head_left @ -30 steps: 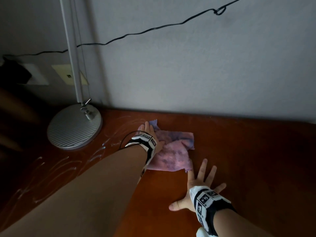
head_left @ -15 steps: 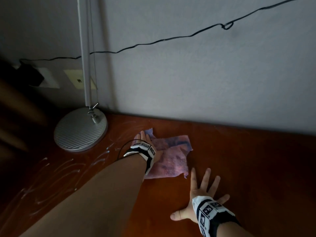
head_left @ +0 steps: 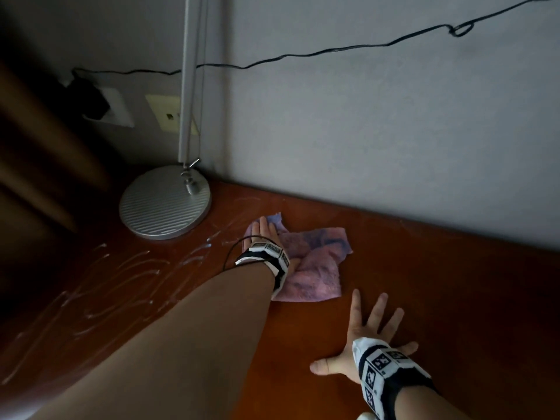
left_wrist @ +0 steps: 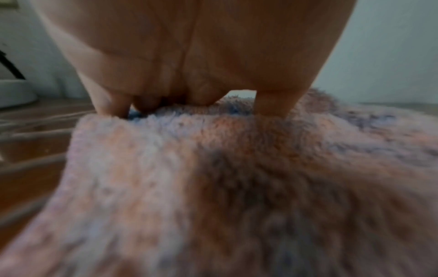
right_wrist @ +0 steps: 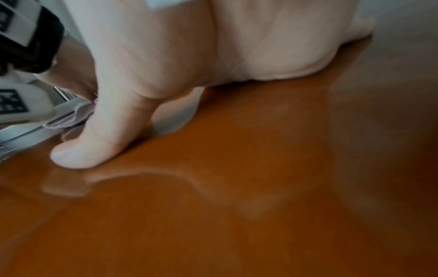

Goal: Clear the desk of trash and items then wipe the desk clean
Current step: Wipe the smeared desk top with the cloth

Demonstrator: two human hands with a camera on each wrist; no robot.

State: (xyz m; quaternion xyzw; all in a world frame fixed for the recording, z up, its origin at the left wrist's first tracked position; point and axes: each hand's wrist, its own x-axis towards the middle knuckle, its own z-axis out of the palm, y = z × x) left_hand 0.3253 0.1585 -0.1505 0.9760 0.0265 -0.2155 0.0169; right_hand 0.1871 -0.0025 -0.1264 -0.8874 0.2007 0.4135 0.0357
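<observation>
Fingers (head_left: 375, 310) of the right hand (head_left: 363, 344) spread flat on the brown desk (head_left: 454, 313); those of the left hand (head_left: 266, 237) lie straight, pressing the pink cloth (head_left: 315, 268) onto the desk, near the wall (head_left: 363, 147). Lamp base (head_left: 165, 201) stands just left of the cloth, white smears (head_left: 121, 268) in front of it, black cable (head_left: 303, 53) along the wall
</observation>
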